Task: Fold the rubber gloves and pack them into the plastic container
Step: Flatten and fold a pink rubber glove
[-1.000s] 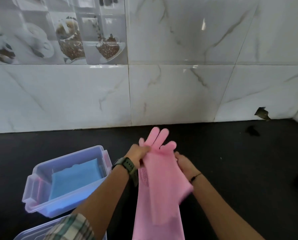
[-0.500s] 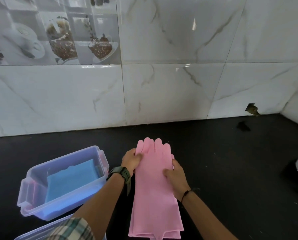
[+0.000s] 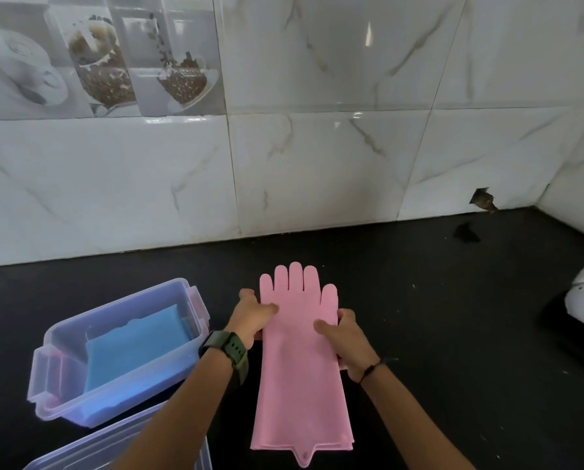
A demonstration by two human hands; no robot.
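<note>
Just right of the plastic container (image 3: 121, 354), left hand (image 3: 253, 317) and right hand (image 3: 346, 337) press flat on the stacked pink gloves (image 3: 300, 378), fingers spread, gripping nothing; aligning looks finished, folding comes next.

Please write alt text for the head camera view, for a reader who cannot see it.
Two bare hands, left and right, press a long pink rubber glove flat on a black countertop, its fingers pointing toward the white marble-tiled wall. To the left stands an open clear plastic container holding a folded blue item.
</note>
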